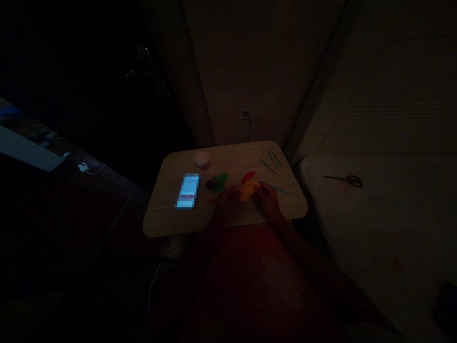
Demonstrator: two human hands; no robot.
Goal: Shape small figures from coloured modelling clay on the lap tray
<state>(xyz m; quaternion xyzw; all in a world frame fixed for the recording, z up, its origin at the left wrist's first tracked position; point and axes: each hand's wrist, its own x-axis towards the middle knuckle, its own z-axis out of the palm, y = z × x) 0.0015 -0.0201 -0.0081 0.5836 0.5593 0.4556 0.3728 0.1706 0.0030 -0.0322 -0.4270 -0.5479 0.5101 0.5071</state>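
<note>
In dim light, an orange-yellow soft-looking piece (249, 191) is held between my two hands above the small table (167, 221). My left hand (227, 202) pinches its left edge, and my right hand (266, 197) grips the right edge with curled fingers. Just beyond it lies a red oval piece (248, 176). Left of it are a green piece (220, 179) and a dark blue round piece (209, 184). A thin bluish stick (278, 188) lies beside my right hand. What the pieces are made of cannot be made out.
A lit phone (188, 191) lies on the table's left side, near a pinkish tub (202, 160). Several thin sticks (271, 161) are at the back right. Scissors (346, 180) rest on the pale surface to the right. A wall socket (249, 112) holds a plug.
</note>
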